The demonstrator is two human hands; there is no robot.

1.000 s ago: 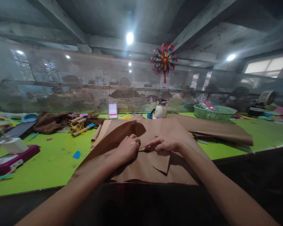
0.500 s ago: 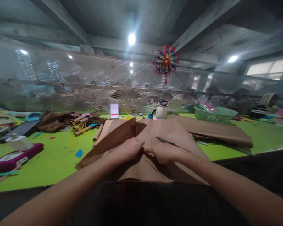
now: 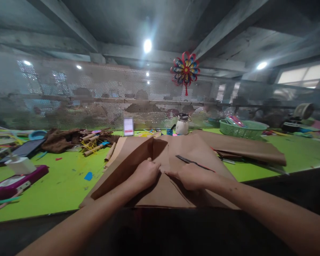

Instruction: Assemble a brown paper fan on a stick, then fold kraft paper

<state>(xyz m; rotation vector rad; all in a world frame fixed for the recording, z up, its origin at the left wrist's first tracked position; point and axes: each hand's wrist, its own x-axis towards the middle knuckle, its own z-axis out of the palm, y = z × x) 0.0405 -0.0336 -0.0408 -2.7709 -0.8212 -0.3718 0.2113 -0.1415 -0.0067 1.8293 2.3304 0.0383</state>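
A large sheet of brown paper (image 3: 196, 149) lies creased in front of me, its left part raised in a fold. My left hand (image 3: 147, 172) is closed on the paper at the middle crease, fingers curled down. Facing it, my right hand (image 3: 188, 175) has its index finger pressed to the paper near the left fingertips, the other fingers curled and partly hidden. Just beyond the right hand, a slim dark blade-like tool (image 3: 185, 159) with a reddish end rests on the sheet.
Rolled brown tubes (image 3: 93, 149) and dark brown cloth (image 3: 60, 140) lie left, near a purple power strip (image 3: 40, 174). At the back stand a phone (image 3: 128, 127), a blue jar (image 3: 170, 132) and a white jug (image 3: 182, 126). Folded brown paper (image 3: 250, 147) and a green basket (image 3: 245, 129) are right.
The raised left fold has sunk lower and spread toward the near left edge. My left hand has shifted slightly left and down; the right hand stays nearly in place.
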